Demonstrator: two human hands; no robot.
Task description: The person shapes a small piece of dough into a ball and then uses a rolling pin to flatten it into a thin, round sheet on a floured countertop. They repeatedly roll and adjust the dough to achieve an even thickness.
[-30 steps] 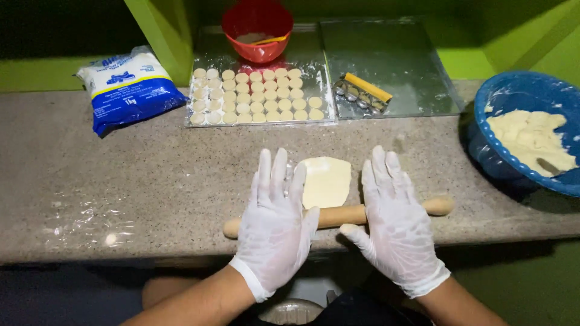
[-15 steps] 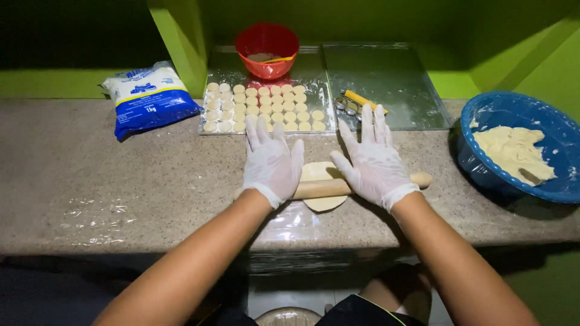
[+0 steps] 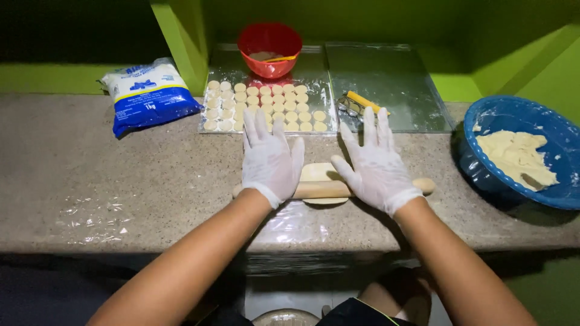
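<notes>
A wooden rolling pin (image 3: 323,189) lies across a flat round piece of dough (image 3: 319,172) on the grey stone counter. My left hand (image 3: 270,158), in a white glove, presses flat on the pin's left part with fingers spread. My right hand (image 3: 376,162), also gloved, rests palm down on the pin's right part, fingers apart. Only the pin's middle and right tip show between and beside the hands. Neither hand grips the pin; both lie open on top of it.
A tray (image 3: 212,128) with several small dough discs stands behind the hands, a red bowl (image 3: 269,42) on its far end. A second clear tray (image 3: 393,84) holds a yellow-handled cutter (image 3: 360,102). A blue bowl (image 3: 492,175) of dough is at right, a flour bag (image 3: 148,93) at left.
Both hands rolled the pin away from me over the dough, then drew it slightly back. The dough disc now shows mostly behind the pin.
</notes>
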